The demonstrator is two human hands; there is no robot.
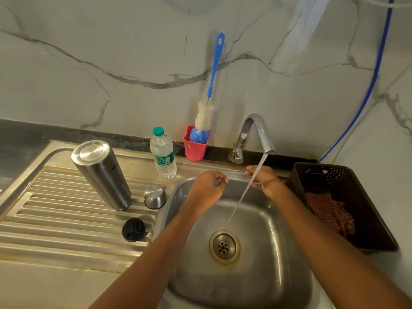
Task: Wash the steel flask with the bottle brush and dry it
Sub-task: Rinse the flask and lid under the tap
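1. Tap (256,132) running; both hands over sink (278,253), nothing held.
2. Left hand (206,190): fingers loosely curled, empty. Right hand (264,178) at the stream, fingers part-open, empty.
3. Steel flask (101,173) upside down on drainboard (55,219), w/ cup (155,199) + black lid (133,229) beside; bottle brush (206,114) in red holder (195,147).
4. Step, prob.: hand rinse, wash not started.
5. Next: grab flask, flip mouth-up under stream, then fetch brush.

Steel flask (101,173) inverted on drainboard; brush (206,112) upright (red cup).
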